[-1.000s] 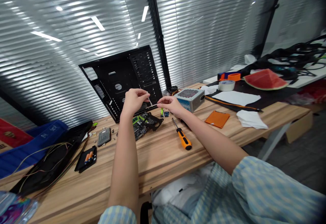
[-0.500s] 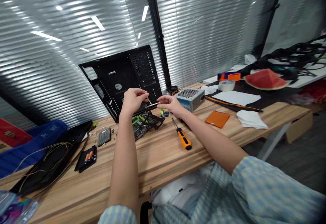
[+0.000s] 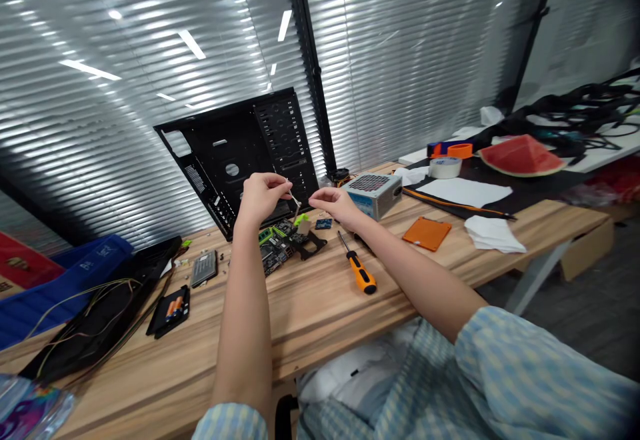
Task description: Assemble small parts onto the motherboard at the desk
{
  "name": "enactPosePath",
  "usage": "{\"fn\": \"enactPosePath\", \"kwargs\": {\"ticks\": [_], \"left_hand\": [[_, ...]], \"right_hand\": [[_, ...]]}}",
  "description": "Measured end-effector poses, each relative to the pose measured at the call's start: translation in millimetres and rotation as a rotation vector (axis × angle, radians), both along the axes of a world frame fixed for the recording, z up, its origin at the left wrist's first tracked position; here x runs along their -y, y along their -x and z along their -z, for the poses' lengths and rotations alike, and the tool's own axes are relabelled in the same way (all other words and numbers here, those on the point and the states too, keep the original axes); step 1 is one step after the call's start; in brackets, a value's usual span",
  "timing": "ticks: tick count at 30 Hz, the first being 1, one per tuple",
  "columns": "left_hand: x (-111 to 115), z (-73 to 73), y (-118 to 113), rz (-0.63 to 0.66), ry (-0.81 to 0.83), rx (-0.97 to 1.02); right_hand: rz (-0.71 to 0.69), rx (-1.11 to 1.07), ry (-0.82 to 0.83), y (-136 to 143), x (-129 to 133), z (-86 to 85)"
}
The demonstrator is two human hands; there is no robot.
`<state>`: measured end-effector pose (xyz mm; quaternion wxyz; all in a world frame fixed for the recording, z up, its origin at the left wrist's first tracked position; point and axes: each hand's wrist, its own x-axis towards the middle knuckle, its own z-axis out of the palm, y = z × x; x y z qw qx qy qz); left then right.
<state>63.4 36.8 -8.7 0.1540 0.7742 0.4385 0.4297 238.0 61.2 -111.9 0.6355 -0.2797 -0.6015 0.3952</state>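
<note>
My left hand (image 3: 265,193) is pinched around a thin white cable (image 3: 294,195) in front of the black case panel. From the cable's lower end hangs a narrow strip (image 3: 297,212), too small to make out fully. My right hand (image 3: 336,201) is a short way to the right, thumb and finger pressed together, apart from the cable; whatever it may hold is too small to see. Beneath the hands lies a motherboard (image 3: 277,253) with green slots and a black bracket (image 3: 313,247). A small blue circuit board (image 3: 323,224) rests below my right hand.
Upright at the back leans the black computer case panel (image 3: 240,153). A power supply (image 3: 374,190) and an orange-black screwdriver (image 3: 361,273) are on the right, with an orange square (image 3: 427,234) beyond. Leftward are a hard drive (image 3: 204,269) and a black tray (image 3: 167,313) holding batteries.
My right hand has let go of the strip, which has swung from near level to hanging downward below the cable. My left hand stays in place.
</note>
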Motion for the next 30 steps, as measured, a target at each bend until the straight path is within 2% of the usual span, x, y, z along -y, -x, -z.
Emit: {"fn": "enactPosePath", "kwargs": {"ticks": [10, 18, 30], "left_hand": [[2.2, -0.2, -3.5, 0.003, -0.006, -0.007], [0.8, 2.4, -7.8, 0.025, -0.015, -0.045], [0.6, 3.4, -8.5, 0.036, -0.026, -0.055]], "right_hand": [[-0.082, 0.013, 0.005, 5.2, -6.0, 8.9], [-0.052, -0.027, -0.043, 12.6, -4.5, 8.9], [0.012, 0.016, -0.08, 9.4, -2.3, 6.1]]}}
